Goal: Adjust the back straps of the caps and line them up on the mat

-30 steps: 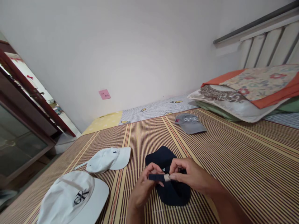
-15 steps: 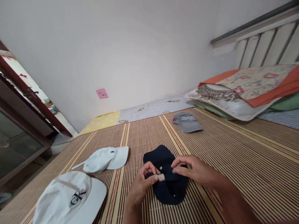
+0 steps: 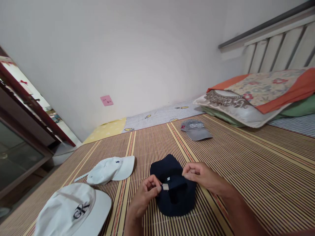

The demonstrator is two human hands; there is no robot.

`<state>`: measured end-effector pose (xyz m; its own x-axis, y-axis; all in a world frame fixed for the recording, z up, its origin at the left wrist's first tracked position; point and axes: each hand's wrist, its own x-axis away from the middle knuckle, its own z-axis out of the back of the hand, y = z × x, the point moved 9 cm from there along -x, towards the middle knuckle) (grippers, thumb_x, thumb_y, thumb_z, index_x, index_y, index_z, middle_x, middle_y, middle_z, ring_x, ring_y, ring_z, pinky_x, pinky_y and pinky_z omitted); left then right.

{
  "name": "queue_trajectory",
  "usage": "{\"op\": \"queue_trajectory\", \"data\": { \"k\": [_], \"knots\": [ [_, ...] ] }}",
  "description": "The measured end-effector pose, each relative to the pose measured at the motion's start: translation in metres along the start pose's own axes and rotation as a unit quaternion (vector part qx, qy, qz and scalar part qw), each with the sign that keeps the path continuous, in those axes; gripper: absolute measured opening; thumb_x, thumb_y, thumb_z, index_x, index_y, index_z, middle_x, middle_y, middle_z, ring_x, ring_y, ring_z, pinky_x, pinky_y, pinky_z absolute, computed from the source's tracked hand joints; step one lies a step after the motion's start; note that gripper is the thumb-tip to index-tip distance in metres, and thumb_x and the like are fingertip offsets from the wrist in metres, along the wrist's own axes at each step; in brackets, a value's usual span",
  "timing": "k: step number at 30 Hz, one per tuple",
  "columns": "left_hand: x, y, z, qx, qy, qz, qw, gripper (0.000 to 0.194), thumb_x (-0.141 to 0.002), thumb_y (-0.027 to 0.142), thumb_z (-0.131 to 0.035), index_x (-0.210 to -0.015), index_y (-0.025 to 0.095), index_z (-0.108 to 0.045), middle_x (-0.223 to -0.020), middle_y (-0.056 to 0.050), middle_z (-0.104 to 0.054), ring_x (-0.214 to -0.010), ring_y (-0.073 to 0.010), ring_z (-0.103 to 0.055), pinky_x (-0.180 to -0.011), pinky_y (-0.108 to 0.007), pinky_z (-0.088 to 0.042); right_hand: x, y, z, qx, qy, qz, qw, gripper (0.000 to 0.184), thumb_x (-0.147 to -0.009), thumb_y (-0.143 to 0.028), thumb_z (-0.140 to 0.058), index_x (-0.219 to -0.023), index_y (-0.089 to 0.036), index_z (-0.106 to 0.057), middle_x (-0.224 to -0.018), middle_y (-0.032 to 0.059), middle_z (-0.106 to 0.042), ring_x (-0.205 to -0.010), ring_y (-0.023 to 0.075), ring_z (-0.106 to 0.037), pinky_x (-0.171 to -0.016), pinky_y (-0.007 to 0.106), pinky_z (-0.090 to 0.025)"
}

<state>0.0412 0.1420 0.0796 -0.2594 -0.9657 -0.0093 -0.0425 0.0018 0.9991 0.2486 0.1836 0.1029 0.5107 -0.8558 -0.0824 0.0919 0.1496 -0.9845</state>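
Observation:
A navy cap lies in front of me on the striped mat, its brim pointing away and its inside partly showing. Its back strap carries a pale, shiny buckle or tab. At the cap's left side, my left hand pinches the strap's end beside that buckle. My right hand is closed in a pinch at the right side of the strap; the exact bit of cloth between its fingertips is hard to see. Left of my hands lie a white cap with a small dark emblem and a larger white cap with black letters.
A grey cap lies farther back on the striped mat. Pillows with a floral, orange-edged cover are stacked at the right, below a white radiator. A pink note is stuck on the wall.
My right hand's thumb and finger have closed from apart into a pinch. My left hand has drawn slightly left with the strap and buckle.

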Motion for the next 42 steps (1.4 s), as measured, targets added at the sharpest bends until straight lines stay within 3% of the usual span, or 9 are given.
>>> {"op": "queue_trajectory", "data": {
  "k": [14, 22, 26, 28, 32, 37, 42],
  "knots": [
    [-0.002, 0.005, -0.008, 0.101, 0.009, -0.019, 0.995, 0.035, -0.076, 0.038, -0.086, -0.075, 0.017, -0.058, -0.076, 0.001, -0.057, -0.070, -0.0123, -0.045, -0.065, -0.026, -0.032, -0.003, 0.001, 0.002, 0.010, 0.012, 0.014, 1.000, 0.025, -0.089, -0.043, -0.067, -0.085, -0.019, -0.068, -0.075, -0.0022, -0.058, -0.072, 0.0148, -0.053, -0.068, 0.029, -0.036],
    [-0.006, 0.003, -0.002, 0.103, 0.044, -0.018, 0.994, 0.038, -0.073, 0.043, -0.088, -0.076, 0.017, -0.060, -0.073, 0.002, -0.058, -0.066, -0.0110, -0.045, -0.062, -0.026, -0.031, -0.002, 0.002, 0.005, 0.037, 0.020, 0.007, 0.999, 0.021, -0.088, -0.039, -0.064, -0.081, -0.020, -0.069, -0.075, -0.0011, -0.061, -0.072, 0.0158, -0.054, -0.069, 0.030, -0.037],
    [-0.006, 0.003, -0.002, 0.090, 0.045, -0.018, 0.995, 0.037, -0.074, 0.043, -0.088, -0.075, 0.017, -0.061, -0.074, 0.001, -0.060, -0.066, -0.0110, -0.045, -0.063, -0.025, -0.031, 0.001, -0.012, 0.004, 0.075, 0.040, 0.019, 0.996, 0.012, -0.085, -0.031, -0.066, -0.082, -0.021, -0.072, -0.082, 0.0010, -0.068, -0.081, 0.0191, -0.062, -0.076, 0.032, -0.044],
    [-0.006, 0.003, -0.005, 0.083, 0.041, -0.016, 0.996, 0.036, -0.077, 0.043, -0.086, -0.075, 0.017, -0.061, -0.074, 0.001, -0.061, -0.067, -0.0111, -0.045, -0.063, -0.025, -0.031, 0.003, -0.027, -0.001, 0.102, 0.062, 0.039, 0.992, 0.010, -0.082, -0.025, -0.069, -0.091, -0.023, -0.075, -0.094, 0.0015, -0.074, -0.093, 0.0209, -0.066, -0.086, 0.033, -0.046],
    [-0.006, 0.001, -0.013, 0.071, 0.011, -0.014, 0.997, 0.031, -0.084, 0.042, -0.081, -0.079, 0.018, -0.062, -0.075, 0.000, -0.063, -0.071, -0.0125, -0.051, -0.068, -0.025, -0.036, 0.004, -0.056, -0.029, 0.160, 0.043, 0.074, 0.983, 0.029, -0.077, -0.015, -0.075, -0.103, -0.029, -0.076, -0.108, -0.0017, -0.076, -0.108, 0.0211, -0.066, -0.098, 0.034, -0.042],
    [-0.008, 0.001, -0.012, 0.051, 0.010, -0.016, 0.999, 0.031, -0.088, 0.044, -0.076, -0.080, 0.018, -0.061, -0.071, 0.002, -0.061, -0.070, -0.0126, -0.050, -0.067, -0.026, -0.035, 0.000, -0.061, -0.061, 0.198, -0.012, 0.076, 0.977, 0.024, -0.078, -0.007, -0.072, -0.093, -0.024, -0.077, -0.094, -0.0017, -0.072, -0.091, 0.0176, -0.067, -0.084, 0.031, -0.044],
    [-0.004, 0.005, -0.010, 0.042, -0.003, -0.018, 0.999, 0.033, -0.084, 0.046, -0.078, -0.085, 0.017, -0.063, -0.079, 0.000, -0.062, -0.075, -0.0136, -0.051, -0.071, -0.026, -0.037, -0.002, -0.062, -0.064, 0.199, -0.020, 0.090, 0.976, 0.023, -0.082, -0.009, -0.068, -0.095, -0.024, -0.078, -0.094, -0.0009, -0.074, -0.093, 0.0179, -0.068, -0.086, 0.031, -0.044]
  ]
}}
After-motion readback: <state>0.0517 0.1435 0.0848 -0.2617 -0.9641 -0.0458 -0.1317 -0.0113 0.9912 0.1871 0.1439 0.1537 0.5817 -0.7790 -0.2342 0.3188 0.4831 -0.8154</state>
